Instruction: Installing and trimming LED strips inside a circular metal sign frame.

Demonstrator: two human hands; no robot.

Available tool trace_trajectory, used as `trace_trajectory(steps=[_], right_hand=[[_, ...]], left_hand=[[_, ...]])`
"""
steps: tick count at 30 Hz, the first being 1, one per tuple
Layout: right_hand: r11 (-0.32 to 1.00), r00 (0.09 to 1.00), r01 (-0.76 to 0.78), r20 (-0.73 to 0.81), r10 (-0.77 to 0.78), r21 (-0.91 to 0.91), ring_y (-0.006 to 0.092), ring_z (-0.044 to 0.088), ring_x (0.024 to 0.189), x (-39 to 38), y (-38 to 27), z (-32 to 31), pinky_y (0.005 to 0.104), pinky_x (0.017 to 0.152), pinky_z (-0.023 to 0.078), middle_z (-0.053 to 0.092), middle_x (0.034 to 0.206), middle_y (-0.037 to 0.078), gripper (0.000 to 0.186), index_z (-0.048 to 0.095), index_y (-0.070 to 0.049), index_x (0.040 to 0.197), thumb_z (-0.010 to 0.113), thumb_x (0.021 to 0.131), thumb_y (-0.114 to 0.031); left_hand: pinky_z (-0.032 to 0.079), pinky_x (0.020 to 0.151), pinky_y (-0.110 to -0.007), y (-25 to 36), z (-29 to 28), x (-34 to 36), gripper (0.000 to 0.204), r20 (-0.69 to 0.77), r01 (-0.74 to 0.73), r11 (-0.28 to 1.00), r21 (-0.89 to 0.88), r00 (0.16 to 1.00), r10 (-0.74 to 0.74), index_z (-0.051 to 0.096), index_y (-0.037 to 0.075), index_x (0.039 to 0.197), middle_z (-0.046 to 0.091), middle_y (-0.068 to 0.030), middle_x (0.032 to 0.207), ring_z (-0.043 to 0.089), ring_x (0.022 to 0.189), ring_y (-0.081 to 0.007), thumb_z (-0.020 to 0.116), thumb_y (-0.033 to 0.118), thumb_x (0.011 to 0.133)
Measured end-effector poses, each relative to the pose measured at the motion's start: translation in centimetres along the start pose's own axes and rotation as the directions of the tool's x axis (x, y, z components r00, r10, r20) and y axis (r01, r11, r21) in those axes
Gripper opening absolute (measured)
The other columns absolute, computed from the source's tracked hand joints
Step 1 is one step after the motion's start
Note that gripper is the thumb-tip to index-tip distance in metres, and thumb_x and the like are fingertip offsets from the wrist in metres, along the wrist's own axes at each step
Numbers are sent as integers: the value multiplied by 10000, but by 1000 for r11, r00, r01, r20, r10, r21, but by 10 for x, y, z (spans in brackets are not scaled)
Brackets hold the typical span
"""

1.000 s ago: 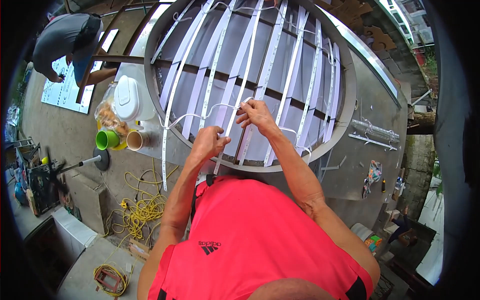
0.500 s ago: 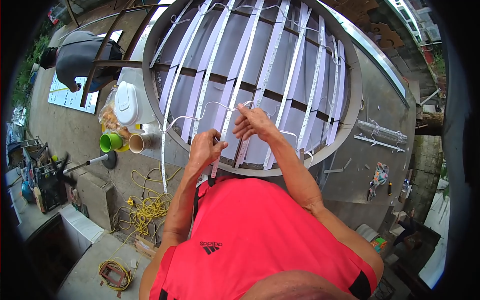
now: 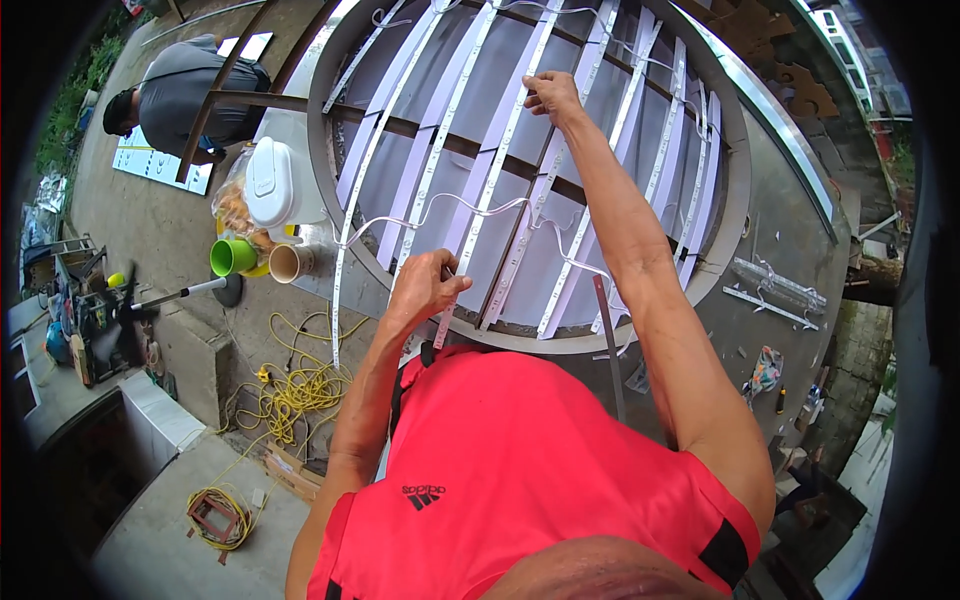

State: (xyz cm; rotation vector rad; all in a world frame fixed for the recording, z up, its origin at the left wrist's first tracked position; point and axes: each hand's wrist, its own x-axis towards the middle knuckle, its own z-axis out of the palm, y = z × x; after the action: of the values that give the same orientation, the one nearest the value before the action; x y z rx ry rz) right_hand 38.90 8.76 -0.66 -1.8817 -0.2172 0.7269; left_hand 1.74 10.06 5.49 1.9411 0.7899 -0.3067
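A round metal frame [image 3: 736, 190] lies in front of me, crossed by several pale strips and white LED light strips [image 3: 500, 150]. My left hand [image 3: 428, 288] is closed at the near rim, thumb and fingers on the lower part of one LED strip. Farther up that same strip, my right hand [image 3: 556, 98] reaches out with its fingertips pinched on the strip's edge. A thin white wire [image 3: 430, 207] loops loosely across the strips between my hands. Dark crossbars [image 3: 520, 168] run beneath them.
To the left stand a white-lidded container [image 3: 268, 185], a green cup [image 3: 232, 257] and a beige cup [image 3: 290, 263]. Tangled yellow cord [image 3: 290, 395] lies on the floor. Spare strips [image 3: 775, 290] and a screwdriver [image 3: 780, 400] rest at right. Another person [image 3: 200, 95] bends over a panel at far left.
My right hand has moved away from me, up along the LED strip, and now pinches it. The left hand stays near the rim. The whole view has shifted slightly.
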Motion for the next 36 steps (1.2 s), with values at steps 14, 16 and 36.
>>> trace_trajectory(steps=[14,16,36], right_hand=[[999,984,30,-175,-32,-19,118,630,503,16,3,20,232,408,438,690,668,89,237,701,20,837,781,822,-202],[989,986,23,-159,-46,-146,121,641,516,17,5,17,246,432,463,697,670,79,270,709,4,835,766,834,-260],[904,629,-300,650,427,-303,207,692,706,-230,41,34,285,565,561,683,981,220,426,548,109,1163,597,982,-273]], left_hand=[[520,674,-429,2,-3,13,303,-147,60,956,286,989,-18,705,0,929,689,-189,741,685,725,-351,769,252,773],[527,708,-429,-1,-2,15,336,-83,92,959,268,994,-73,714,-2,952,699,-192,776,692,762,-353,783,265,760],[541,640,-378,-12,-12,2,345,-51,-30,991,129,998,37,704,-51,970,701,-190,738,700,680,-262,805,211,769]])
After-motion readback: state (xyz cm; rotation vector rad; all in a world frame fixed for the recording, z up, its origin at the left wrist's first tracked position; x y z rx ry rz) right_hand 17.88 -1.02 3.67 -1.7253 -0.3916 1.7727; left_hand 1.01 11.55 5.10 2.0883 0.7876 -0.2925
